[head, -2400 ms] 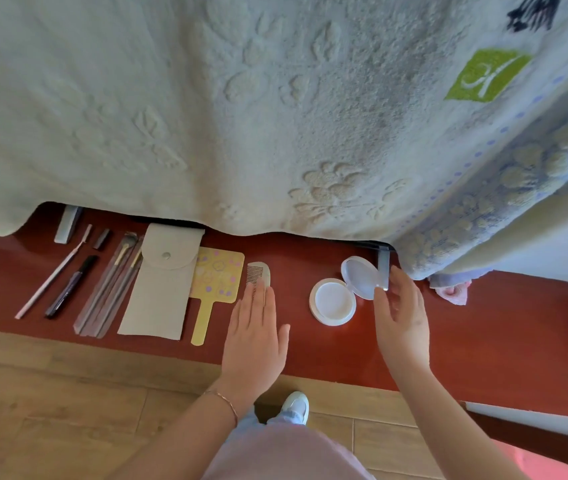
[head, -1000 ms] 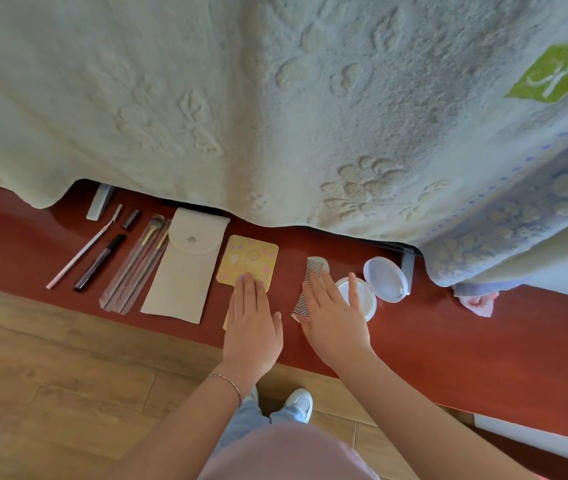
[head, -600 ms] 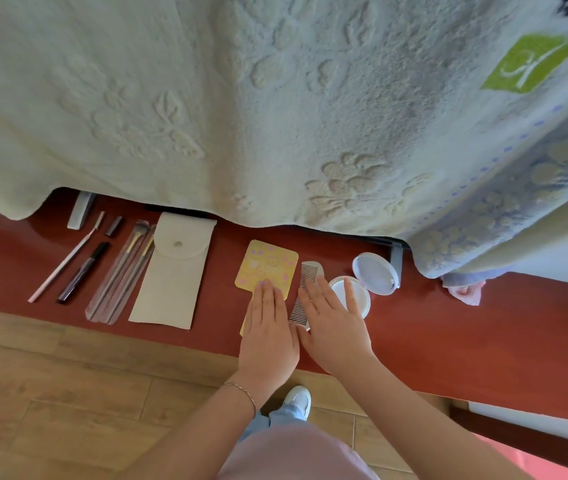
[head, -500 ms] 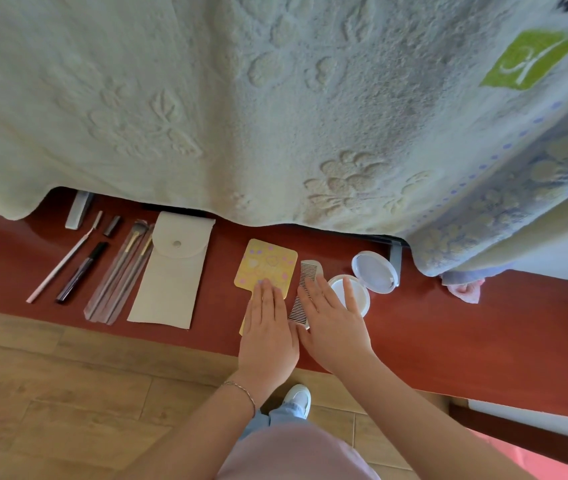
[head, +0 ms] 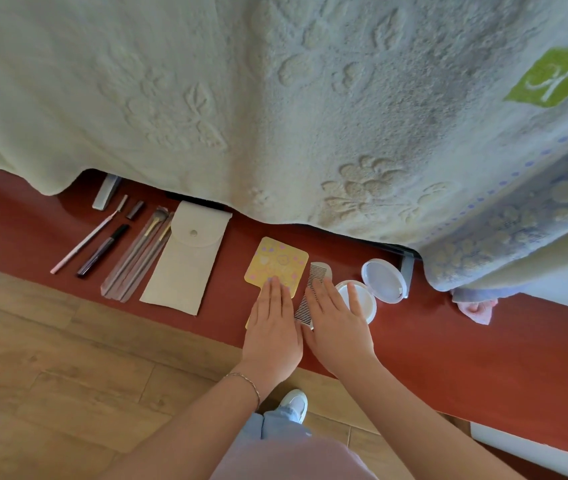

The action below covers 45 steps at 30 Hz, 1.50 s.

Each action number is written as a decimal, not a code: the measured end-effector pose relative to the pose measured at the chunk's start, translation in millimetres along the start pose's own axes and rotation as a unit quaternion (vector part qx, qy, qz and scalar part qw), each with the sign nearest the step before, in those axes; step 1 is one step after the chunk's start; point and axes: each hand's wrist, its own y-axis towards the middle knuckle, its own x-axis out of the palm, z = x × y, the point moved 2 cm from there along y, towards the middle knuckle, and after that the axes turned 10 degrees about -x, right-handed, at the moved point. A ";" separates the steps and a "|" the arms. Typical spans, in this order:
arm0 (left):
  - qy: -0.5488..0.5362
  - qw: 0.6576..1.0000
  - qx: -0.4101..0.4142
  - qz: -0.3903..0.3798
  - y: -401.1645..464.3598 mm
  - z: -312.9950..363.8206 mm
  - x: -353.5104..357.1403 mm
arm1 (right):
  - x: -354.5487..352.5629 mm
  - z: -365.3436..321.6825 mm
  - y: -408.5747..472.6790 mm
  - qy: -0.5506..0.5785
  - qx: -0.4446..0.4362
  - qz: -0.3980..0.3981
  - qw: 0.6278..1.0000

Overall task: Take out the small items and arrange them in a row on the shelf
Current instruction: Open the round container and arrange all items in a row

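Your left hand (head: 272, 327) lies flat, fingers straight, over the handle of the yellow square paddle mirror (head: 276, 265). Your right hand (head: 336, 323), fingers also straight and spread, rests on the small grey fine-toothed comb (head: 312, 289) and the open round white compact (head: 374, 289). All three lie side by side on the red-brown wooden shelf (head: 483, 348), right of the beige snap pouch (head: 187, 258).

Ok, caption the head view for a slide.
Flat left hand on yellow paddle mirror, right hand over white comb and open round compact, red shelf.
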 end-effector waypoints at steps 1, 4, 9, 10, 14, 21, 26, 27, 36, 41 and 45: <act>0.001 1.000 -0.001 -0.001 -0.4 1.2 -0.8 | -0.2 0.0 0.2 -0.003 -0.006 0.007 1.000; 0.000 1.000 -0.005 -0.005 -1.6 3.5 -3.8 | -3.8 0.7 -0.3 0.001 -0.008 0.019 1.000; -0.004 0.999 0.011 -0.030 -1.7 4.3 -3.2 | -3.0 -0.9 0.1 -0.012 0.002 -0.012 1.000; -0.001 0.999 0.016 -0.032 -1.2 3.6 -3.8 | -4.3 -1.2 0.1 -0.004 0.009 -0.024 1.000; 0.003 0.998 0.062 -0.017 -1.4 -13.0 -12.3 | -16.1 -11.2 2.9 0.009 0.051 -0.007 0.999; 0.056 0.984 0.156 0.057 13.0 -101.4 -44.1 | -15.0 -71.3 32.9 0.028 0.120 -0.026 0.992; 0.151 0.975 0.160 0.021 23.6 -160.0 -51.5 | -10.2 -93.1 44.4 0.056 0.170 -0.062 0.982; 0.153 0.974 0.167 0.013 24.0 -164.6 -53.0 | -10.1 -95.1 44.8 0.058 0.177 -0.062 0.981; 0.107 0.969 0.222 0.033 28.5 -172.9 -49.5 | -3.2 -105.2 42.5 0.062 0.210 -0.052 0.974; 0.063 0.967 0.240 0.050 30.8 -165.4 -42.5 | -2.0 -101.5 41.5 0.068 0.209 -0.042 0.975; 0.058 0.967 0.243 0.059 30.2 -155.3 -38.0 | 0.8 -96.8 42.0 0.061 0.206 -0.040 0.976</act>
